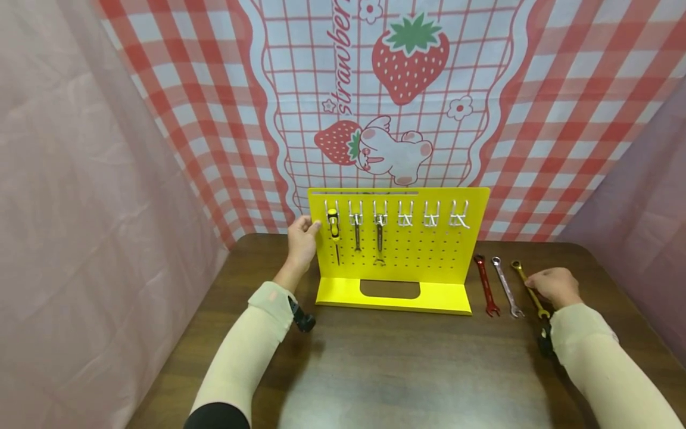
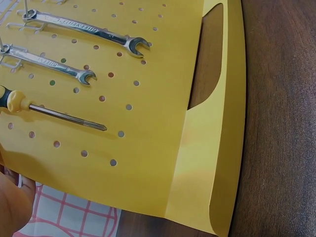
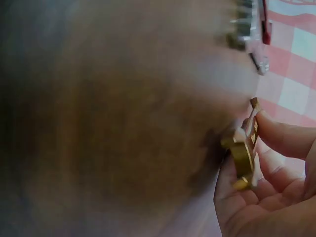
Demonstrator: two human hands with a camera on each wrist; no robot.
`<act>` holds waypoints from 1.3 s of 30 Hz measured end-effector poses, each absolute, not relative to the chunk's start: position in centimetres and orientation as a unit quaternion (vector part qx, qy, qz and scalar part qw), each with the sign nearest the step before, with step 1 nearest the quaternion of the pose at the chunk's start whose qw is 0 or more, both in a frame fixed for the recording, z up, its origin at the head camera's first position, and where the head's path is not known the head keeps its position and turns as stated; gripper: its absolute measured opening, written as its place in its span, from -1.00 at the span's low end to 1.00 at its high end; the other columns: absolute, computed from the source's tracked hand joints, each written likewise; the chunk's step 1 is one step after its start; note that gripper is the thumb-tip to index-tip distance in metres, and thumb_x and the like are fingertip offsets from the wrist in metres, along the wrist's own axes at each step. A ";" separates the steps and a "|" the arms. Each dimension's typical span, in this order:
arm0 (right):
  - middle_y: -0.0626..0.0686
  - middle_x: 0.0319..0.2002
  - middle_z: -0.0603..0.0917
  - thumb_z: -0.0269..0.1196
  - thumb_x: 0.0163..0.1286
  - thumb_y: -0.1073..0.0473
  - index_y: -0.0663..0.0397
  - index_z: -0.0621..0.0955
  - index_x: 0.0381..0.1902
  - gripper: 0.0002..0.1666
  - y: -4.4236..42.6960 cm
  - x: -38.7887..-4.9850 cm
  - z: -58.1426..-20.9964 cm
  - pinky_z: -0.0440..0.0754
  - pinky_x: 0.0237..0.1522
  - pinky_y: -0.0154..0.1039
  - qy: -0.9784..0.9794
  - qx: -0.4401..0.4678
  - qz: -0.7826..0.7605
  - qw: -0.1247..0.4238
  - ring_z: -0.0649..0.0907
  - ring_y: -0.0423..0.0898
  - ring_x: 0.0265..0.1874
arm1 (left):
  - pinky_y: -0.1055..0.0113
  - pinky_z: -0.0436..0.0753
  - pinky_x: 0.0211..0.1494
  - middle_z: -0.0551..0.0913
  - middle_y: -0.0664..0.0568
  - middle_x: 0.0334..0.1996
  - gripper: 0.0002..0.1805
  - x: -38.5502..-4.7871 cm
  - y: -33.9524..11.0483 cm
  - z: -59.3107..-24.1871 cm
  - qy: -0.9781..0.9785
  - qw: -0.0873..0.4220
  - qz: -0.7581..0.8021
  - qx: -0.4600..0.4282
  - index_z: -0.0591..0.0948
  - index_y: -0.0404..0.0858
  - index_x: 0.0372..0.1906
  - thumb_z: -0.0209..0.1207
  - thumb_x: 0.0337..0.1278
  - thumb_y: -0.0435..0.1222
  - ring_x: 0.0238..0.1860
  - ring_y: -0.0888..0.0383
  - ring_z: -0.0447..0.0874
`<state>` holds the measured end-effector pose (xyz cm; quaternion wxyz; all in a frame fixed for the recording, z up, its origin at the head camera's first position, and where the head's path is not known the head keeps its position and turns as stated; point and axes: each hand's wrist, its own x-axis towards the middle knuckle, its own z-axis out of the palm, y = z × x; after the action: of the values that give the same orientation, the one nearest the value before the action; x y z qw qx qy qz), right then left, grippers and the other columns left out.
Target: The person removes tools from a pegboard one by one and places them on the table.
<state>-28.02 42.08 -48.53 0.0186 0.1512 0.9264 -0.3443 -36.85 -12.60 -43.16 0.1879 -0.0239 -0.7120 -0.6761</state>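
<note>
A yellow pegboard (image 1: 396, 250) stands upright on the table, and the left hand (image 1: 302, 241) grips its left edge; in the left wrist view that hand (image 2: 15, 205) shows at the board's border. A screwdriver (image 1: 334, 226) and two silver wrenches (image 1: 357, 232) (image 1: 380, 238) hang from its left three hooks. Right of the board, the right hand (image 1: 554, 287) pinches a gold wrench (image 1: 518, 269) by its shaft. In the right wrist view the thumb and fingers of the right hand (image 3: 276, 182) hold the gold wrench (image 3: 242, 160), partly blurred.
A red wrench (image 1: 485, 286) and a silver wrench (image 1: 507, 287) lie on the table (image 1: 407, 369) between the board and the right hand. Three right-hand hooks (image 1: 431, 214) on the board are bare. A checked strawberry cloth (image 1: 396, 77) hangs behind.
</note>
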 end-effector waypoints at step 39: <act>0.36 -0.22 0.64 0.14 0.33 0.15 0.34 0.57 -0.18 -0.69 38.5 -28.3 -47.5 0.48 -0.31 0.03 0.927 0.118 -0.320 -0.157 0.57 0.31 -0.25 | 0.28 0.56 -0.19 0.63 -0.11 -0.32 -0.88 -36.6 -12.5 -42.8 -0.707 0.187 -0.682 -0.021 0.62 -0.46 -0.20 0.19 0.38 -0.43 -0.28 0.09 0.53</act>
<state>-28.26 38.47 -47.55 -0.1575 0.1181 0.9267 -0.3202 -36.58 -12.47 -42.78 0.1866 -0.0214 -0.7071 -0.6817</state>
